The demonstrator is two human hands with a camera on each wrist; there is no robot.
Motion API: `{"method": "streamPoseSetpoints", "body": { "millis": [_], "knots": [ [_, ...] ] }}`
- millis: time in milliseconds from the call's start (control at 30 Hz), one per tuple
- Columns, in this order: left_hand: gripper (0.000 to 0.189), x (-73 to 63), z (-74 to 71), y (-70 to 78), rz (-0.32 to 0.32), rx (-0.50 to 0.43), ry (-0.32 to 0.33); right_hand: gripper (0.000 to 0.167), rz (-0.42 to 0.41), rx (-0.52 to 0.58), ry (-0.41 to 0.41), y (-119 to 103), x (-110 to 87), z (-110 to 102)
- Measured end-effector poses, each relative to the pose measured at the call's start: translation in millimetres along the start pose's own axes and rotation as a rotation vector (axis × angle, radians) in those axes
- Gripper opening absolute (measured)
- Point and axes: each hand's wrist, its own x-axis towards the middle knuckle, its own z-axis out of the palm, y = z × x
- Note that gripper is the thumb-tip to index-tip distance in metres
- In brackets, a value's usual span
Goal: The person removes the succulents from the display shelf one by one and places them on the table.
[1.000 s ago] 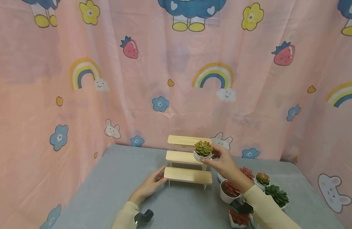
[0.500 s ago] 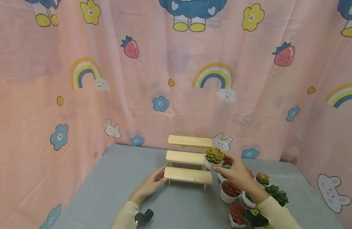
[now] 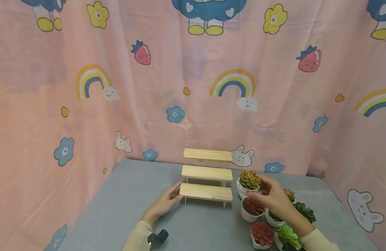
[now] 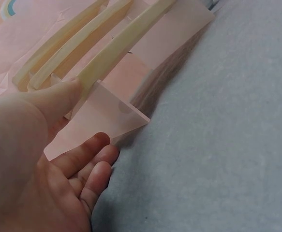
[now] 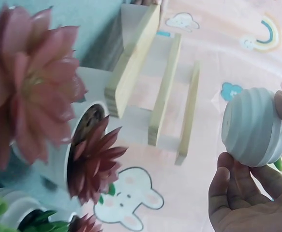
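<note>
A three-tier stand [image 3: 206, 191] with pale wooden shelves and clear side panels stands on the grey table. My left hand [image 3: 163, 204] holds the left end of its lowest shelf; in the left wrist view, the thumb meets the board [image 4: 126, 41] while the other visible fingers curl loosely beside the side panel [image 4: 104, 113]. To the right of the stand, my right hand [image 3: 274, 197] grips a potted succulent [image 3: 249, 179], green with orange-red tips. In the right wrist view, its white ribbed pot [image 5: 252, 125] hangs in the air, tilted, between thumb and fingers.
Several other potted succulents crowd the right side: a red one in a white pot [image 3: 250, 213], another red one [image 3: 262, 234], a bright green one [image 3: 287, 234] and a dark green one [image 3: 304, 212]. A pink patterned curtain [image 3: 186, 136] hangs behind the table.
My right hand has carried the potted succulent from in front of the stand's upper shelves to the right and lower, over beside the other pots. My left hand stays at the lowest shelf.
</note>
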Motion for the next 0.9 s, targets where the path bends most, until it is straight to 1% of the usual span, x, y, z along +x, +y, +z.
{"method": "streamPoseSetpoints", "body": {
  "millis": [200,333,433,533,633,767,900],
  "knots": [
    [0.072,2.1,0.6,-0.8,-0.002,-0.006,-0.001,0.061,0.063,0.011,-0.001,11,-12.4,-8],
    [0.072,2.2,0.6,-1.1,-0.001,-0.013,0.003,0.064,0.104,-0.036,-0.003,18,-21.0,-13],
    [0.071,1.2,0.3,-1.6,-0.002,-0.017,0.005,0.064,0.113,-0.064,0.003,22,-26.8,-15],
    [0.071,-1.0,-0.1,-1.1,0.001,-0.006,0.003,0.062,0.118,-0.064,0.013,26,-31.6,-18],
    [0.071,-2.8,-0.1,1.3,0.004,-0.005,-0.002,0.065,0.164,-0.07,0.013,30,-36.5,-20],
    [0.071,-3.9,1.0,4.7,0.0,-0.012,-0.003,0.07,0.254,-0.107,0.007,35,-43.4,-24],
    [0.069,-4.3,2.4,6.4,-0.003,-0.019,0.0,0.073,0.279,-0.151,0.014,41,-50.3,-30]
  ]
}}
